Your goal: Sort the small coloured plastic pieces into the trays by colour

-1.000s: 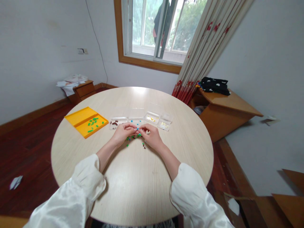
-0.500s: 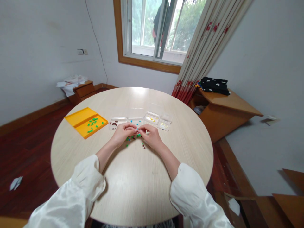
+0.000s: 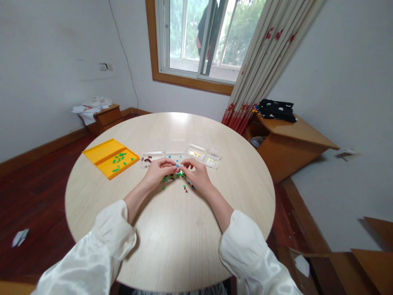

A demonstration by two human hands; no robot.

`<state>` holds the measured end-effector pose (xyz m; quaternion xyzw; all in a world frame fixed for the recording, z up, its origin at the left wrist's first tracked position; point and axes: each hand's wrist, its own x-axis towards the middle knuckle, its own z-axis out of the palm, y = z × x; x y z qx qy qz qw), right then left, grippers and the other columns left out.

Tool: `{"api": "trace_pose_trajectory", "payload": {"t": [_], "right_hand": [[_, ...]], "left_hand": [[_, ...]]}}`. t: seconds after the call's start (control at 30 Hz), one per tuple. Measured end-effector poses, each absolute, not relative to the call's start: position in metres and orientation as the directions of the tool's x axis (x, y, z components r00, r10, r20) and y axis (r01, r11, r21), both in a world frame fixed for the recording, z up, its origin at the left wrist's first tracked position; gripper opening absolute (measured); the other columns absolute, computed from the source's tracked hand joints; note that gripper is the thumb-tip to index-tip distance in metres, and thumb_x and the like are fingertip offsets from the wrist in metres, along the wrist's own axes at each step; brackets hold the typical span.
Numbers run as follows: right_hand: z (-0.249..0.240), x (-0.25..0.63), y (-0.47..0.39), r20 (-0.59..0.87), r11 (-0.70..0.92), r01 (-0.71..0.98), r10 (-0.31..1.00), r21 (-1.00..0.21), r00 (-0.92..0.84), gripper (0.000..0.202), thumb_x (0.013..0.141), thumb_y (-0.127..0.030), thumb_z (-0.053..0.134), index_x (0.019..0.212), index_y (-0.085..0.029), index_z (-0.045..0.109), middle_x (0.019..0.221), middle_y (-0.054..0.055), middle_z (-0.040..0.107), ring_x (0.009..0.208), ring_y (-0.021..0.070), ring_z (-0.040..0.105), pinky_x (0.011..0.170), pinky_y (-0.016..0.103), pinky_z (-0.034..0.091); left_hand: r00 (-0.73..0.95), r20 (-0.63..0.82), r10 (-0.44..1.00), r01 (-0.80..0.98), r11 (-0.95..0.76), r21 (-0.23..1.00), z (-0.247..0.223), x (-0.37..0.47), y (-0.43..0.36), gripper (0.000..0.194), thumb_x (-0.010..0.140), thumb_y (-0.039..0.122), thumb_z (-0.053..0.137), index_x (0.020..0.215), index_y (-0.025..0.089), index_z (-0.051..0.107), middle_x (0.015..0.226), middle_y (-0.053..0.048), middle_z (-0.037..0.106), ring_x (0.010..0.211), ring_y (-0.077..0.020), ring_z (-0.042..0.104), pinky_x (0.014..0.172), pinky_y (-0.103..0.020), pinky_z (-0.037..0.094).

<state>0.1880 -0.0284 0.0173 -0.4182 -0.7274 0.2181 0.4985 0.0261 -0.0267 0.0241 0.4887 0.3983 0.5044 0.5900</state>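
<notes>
Over the middle of the round table [image 3: 184, 237], my left hand [image 3: 158, 173] and my right hand [image 3: 197, 175] meet at the fingertips. Both are closed in a pinch, with a tiny blue piece [image 3: 177, 166] between them; the left fingertips hold it. What the right fingertips grip is too small to make out. Small green, blue and brown pieces [image 3: 185, 187] lie scattered under and between the hands. Just beyond them are clear boxes, one with brown pieces [image 3: 147, 159], one with yellow pieces [image 3: 196, 154] and one with pale pieces [image 3: 211, 161].
An open orange case [image 3: 106, 150] with green pieces [image 3: 119, 159] lies on the table's left side. Behind the table are a window [image 3: 202, 41] and a curtain [image 3: 260, 53]. A wooden cabinet [image 3: 285, 143] with dark cloth [image 3: 278, 110] stands at the right.
My right hand has shifted slightly, and its fingertips are a little further from the left ones. More small pieces show between and beside the hands.
</notes>
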Motion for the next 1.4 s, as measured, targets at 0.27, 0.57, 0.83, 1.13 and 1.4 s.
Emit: {"api": "trace_pose_trajectory", "payload": {"t": [0.27, 0.57, 0.83, 1.13, 1.4], "right_hand": [[0.0195, 0.1878, -0.0278, 0.527, 0.528, 0.332, 0.844, -0.782, -0.1, 0.007, 0.075, -0.021, 0.062, 0.069, -0.019, 0.065, 0.067, 0.0, 0.066, 0.063, 0.0129, 0.056, 0.063, 0.026, 0.043], [0.0188, 0.1872, -0.0271, 0.536, 0.53, 0.346, 0.84, -0.774, -0.089, 0.008, 0.075, -0.018, 0.061, 0.077, -0.017, 0.069, 0.076, 0.003, 0.07, 0.068, 0.0131, 0.06, 0.065, 0.026, 0.047], [0.0129, 0.1882, -0.0239, 0.57, 0.573, 0.336, 0.813, -0.748, -0.119, 0.016, 0.08, -0.019, 0.056, 0.085, -0.019, 0.071, 0.085, 0.005, 0.071, 0.077, 0.0144, 0.062, 0.069, 0.027, 0.049], [0.0125, 0.1863, -0.0248, 0.506, 0.516, 0.296, 0.855, -0.804, -0.114, 0.012, 0.077, -0.023, 0.06, 0.08, -0.016, 0.07, 0.078, 0.004, 0.071, 0.069, 0.0134, 0.061, 0.069, 0.027, 0.049], [0.014, 0.1876, -0.0241, 0.522, 0.518, 0.335, 0.848, -0.787, -0.087, 0.015, 0.078, -0.024, 0.055, 0.08, -0.016, 0.068, 0.08, 0.005, 0.069, 0.07, 0.013, 0.059, 0.065, 0.025, 0.046]], "left_hand": [[0.139, 0.026, 0.99, -0.194, 0.001, 0.981, 0.0271, 0.0271, -0.0275, 0.036, 0.049, 0.034, 0.083, 0.071, 0.014, 0.063, 0.066, -0.004, 0.069, 0.066, -0.0185, 0.067, 0.068, -0.03, 0.051], [0.122, 0.046, 0.991, -0.185, -0.023, 0.982, 0.0276, 0.0269, -0.0269, 0.034, 0.049, 0.034, 0.082, 0.069, 0.014, 0.063, 0.065, -0.004, 0.068, 0.065, -0.0184, 0.067, 0.064, -0.028, 0.05], [0.134, 0.039, 0.99, -0.235, -0.007, 0.972, 0.023, 0.026, -0.0242, 0.034, 0.051, 0.033, 0.081, 0.072, 0.014, 0.063, 0.067, -0.004, 0.069, 0.066, -0.0174, 0.067, 0.066, -0.028, 0.05], [0.127, 0.007, 0.992, -0.255, 0.025, 0.967, 0.0246, 0.0269, -0.0247, 0.035, 0.049, 0.033, 0.082, 0.073, 0.013, 0.066, 0.067, -0.004, 0.069, 0.065, -0.0174, 0.066, 0.068, -0.03, 0.051], [0.108, -0.012, 0.994, -0.28, 0.042, 0.959, 0.0229, 0.0273, -0.0235, 0.035, 0.048, 0.032, 0.082, 0.074, 0.012, 0.068, 0.071, -0.005, 0.07, 0.068, -0.0184, 0.067, 0.076, -0.034, 0.052]]}}
